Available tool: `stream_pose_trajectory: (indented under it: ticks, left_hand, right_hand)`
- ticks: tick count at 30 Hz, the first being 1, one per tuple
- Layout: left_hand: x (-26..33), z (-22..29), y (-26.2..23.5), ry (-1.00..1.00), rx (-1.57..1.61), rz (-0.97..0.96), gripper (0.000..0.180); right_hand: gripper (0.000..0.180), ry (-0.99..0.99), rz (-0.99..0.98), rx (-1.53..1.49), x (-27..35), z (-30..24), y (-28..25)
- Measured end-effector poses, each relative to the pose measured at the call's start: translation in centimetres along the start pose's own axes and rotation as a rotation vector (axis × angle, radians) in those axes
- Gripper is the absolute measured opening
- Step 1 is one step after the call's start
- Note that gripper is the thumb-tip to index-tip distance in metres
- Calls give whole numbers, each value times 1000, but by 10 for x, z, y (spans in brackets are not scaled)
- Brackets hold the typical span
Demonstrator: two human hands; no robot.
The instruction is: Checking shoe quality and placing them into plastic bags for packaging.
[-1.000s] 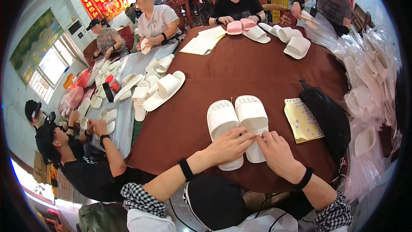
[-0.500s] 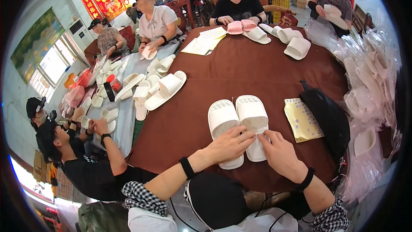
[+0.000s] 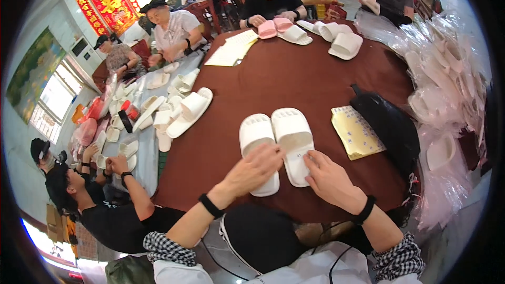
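Observation:
A pair of white open-toed slippers lies side by side on the brown tabletop, toes pointing away from me. My left hand point(image 3: 253, 171) is over the left slipper point(image 3: 255, 132), fingers bent and blurred at the tips, so I can't see if they hold anything. On the insole of the right slipper point(image 3: 292, 130) sits a small dark-printed sticker point(image 3: 300, 155), just below the strap. My right hand point(image 3: 334, 180) grips that slipper's right edge near the sticker, fingertips and thumb on it.
To the right lie a yellow sticker sheet point(image 3: 356, 137) and a black bag point(image 3: 390, 129). Clear plastic bags of slippers point(image 3: 439, 100) crowd the right edge. More white slippers point(image 3: 192, 111) are heaped at left. Several co-workers sit around; one person point(image 3: 271, 0) handles pink slippers point(image 3: 274, 27).
My left hand has drawn back left from the right slipper's insole, uncovering the sticker. My right hand stays at that slipper. The whole view has shifted slightly. A co-worker at far left has lowered a slipper.

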State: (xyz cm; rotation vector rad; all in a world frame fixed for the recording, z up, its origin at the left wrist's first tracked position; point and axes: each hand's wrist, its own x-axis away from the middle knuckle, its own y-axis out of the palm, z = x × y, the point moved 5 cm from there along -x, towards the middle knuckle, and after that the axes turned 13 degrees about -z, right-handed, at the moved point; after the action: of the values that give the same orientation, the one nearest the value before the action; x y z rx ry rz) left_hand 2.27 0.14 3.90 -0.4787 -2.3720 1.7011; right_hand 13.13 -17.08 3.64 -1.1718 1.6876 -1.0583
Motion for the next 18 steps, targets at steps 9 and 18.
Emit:
stream_pose_trajectory:
  ticks: [9, 18]
  left_hand:
    - [57, -6, -18, -364, 223, 79, 50]
    - [54, 16, -3, -376, 348, -122, 81]
  right_hand:
    - [62, 7, 18, 62, -28, -36, 12]
    - [67, -20, -43, 90, -36, -58, 25]
